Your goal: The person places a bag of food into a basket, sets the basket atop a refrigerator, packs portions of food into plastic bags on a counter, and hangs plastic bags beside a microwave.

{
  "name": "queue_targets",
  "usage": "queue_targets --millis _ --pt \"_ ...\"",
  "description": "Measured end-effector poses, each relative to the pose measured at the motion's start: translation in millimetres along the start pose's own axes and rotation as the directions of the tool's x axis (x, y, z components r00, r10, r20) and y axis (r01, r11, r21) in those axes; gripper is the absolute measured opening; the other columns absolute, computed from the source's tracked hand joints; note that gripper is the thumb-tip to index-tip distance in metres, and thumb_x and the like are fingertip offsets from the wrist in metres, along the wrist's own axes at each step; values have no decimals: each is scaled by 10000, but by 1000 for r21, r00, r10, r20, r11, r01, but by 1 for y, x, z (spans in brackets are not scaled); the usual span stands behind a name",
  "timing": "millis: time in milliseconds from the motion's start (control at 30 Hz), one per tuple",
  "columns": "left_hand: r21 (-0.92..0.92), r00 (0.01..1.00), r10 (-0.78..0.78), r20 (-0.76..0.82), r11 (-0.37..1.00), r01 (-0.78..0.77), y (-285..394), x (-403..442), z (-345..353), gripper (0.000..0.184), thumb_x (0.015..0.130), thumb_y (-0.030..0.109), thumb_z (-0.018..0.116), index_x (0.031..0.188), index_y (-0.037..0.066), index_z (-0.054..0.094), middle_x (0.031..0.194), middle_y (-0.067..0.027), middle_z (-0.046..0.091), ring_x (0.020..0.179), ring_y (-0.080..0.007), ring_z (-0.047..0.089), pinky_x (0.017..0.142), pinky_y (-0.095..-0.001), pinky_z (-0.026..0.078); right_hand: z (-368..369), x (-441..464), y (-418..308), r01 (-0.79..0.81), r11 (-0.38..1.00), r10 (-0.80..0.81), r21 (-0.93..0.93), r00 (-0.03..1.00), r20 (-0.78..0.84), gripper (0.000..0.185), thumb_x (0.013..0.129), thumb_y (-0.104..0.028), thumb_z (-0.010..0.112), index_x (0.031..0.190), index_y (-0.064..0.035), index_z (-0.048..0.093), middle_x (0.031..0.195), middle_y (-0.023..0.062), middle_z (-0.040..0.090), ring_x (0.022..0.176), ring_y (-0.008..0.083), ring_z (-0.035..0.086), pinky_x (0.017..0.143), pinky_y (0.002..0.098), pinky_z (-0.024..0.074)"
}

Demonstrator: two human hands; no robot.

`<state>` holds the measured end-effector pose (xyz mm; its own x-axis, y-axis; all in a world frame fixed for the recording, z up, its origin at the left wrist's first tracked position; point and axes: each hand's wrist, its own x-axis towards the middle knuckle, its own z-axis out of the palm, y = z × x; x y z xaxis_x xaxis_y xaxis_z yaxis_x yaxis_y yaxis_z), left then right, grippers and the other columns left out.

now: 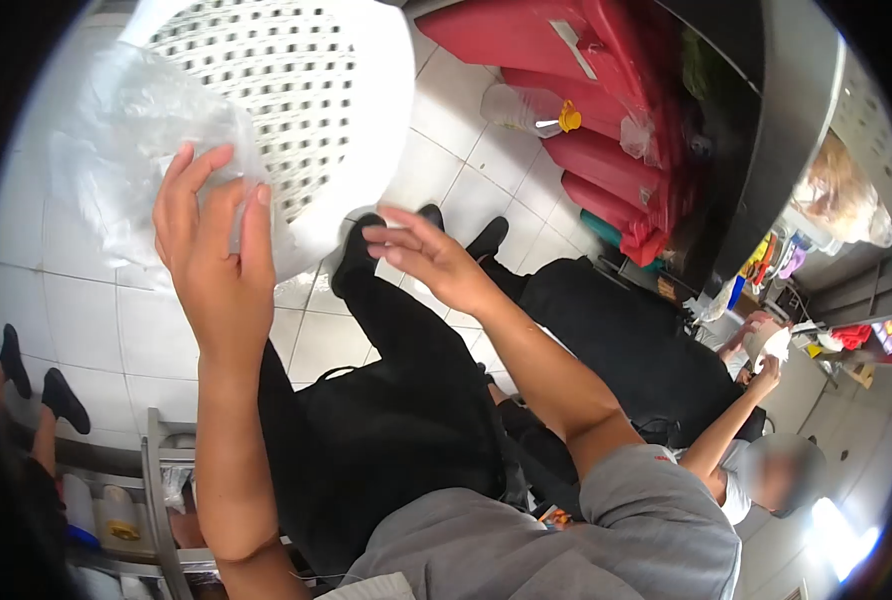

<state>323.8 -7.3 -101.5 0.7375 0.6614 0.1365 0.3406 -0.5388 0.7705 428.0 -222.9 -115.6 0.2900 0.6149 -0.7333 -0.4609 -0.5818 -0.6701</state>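
A large white perforated plastic basket (pixel 384 100) fills the top of the view, with a rim curving down toward my hands. A crumpled clear plastic bag (pixel 131 140) hangs over its left side. My left hand (pixel 211 225) lies against the bag, its fingers apart and partly bent; I see no firm grip on the plastic. To the right, just below the basket's rim, my right hand (pixel 431 258) is open with its fingers stretched out and holds nothing.
Red plastic containers (pixel 566 80) stand at the upper right, beside a clear bottle with a yellow cap (pixel 569 117). A metal counter edge (pixel 781 120) runs along the right. Another person (pixel 736 480) there holds a white object (pixel 766 342). A metal rack (pixel 156 500) is at lower left.
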Motion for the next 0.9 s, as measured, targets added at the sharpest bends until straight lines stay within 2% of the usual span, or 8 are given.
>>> queue_targets --millis 33,100,133,300,400,600,900 --pt "59 1000 6 2 998 -6 -9 -5 6 46 805 43 580 825 3 589 1102 -97 553 1161 -312 439 948 -398 324 -14 0 8 -4 1000 4 -13 1000 4 554 896 -131 511 1373 -75 234 1228 164 489 1101 203 497 919 314 396" --pt "190 999 46 -18 981 -42 -21 -14 12 49 763 13 603 786 9 559 1094 -113 558 1139 -338 459 935 -414 335 -50 3 30 -129 984 118 -121 988 -94 407 903 -143 505 1284 -44 401 1151 114 553 1014 172 542 900 306 406" --pt "182 999 42 -30 983 -36 -22 -15 13 49 763 13 603 786 9 559 1094 -113 558 1139 -338 459 935 -414 335 -69 6 39 -91 989 72 -119 986 -151 363 905 -194 509 1229 -39 457 1083 85 589 933 151 563 852 290 423" --pt "251 996 68 -59 967 -52 -20 -17 21 51 767 2 597 786 -3 550 1085 -126 564 1115 -345 487 902 -409 370 -149 11 38 -175 950 66 -258 922 -382 319 916 -283 477 1139 -58 521 1016 50 616 862 120 585 766 256 431" --pt "258 994 85 -63 964 -66 -23 -19 23 46 776 -1 594 787 -9 550 1095 -129 566 1114 -343 495 884 -403 391 -180 17 41 -225 928 95 -296 913 -396 324 917 -293 473 1139 -62 522 1013 51 614 867 123 584 763 257 431" --pt "240 991 124 -56 965 -108 -30 -19 24 43 802 14 578 795 -15 548 1101 -136 570 1117 -339 497 885 -406 396 -208 29 43 -309 918 182 -248 885 -429 380 897 -337 500 1134 -40 519 1006 55 609 864 125 583 745 253 425" --pt "245 989 119 -83 965 -96 -29 -21 24 27 814 12 562 809 -11 550 1099 -134 573 1118 -330 499 896 -393 394 -209 23 67 -416 849 318 -325 895 -313 361 862 -304 505 1141 -75 517 1004 26 597 863 132 580 763 269 416"
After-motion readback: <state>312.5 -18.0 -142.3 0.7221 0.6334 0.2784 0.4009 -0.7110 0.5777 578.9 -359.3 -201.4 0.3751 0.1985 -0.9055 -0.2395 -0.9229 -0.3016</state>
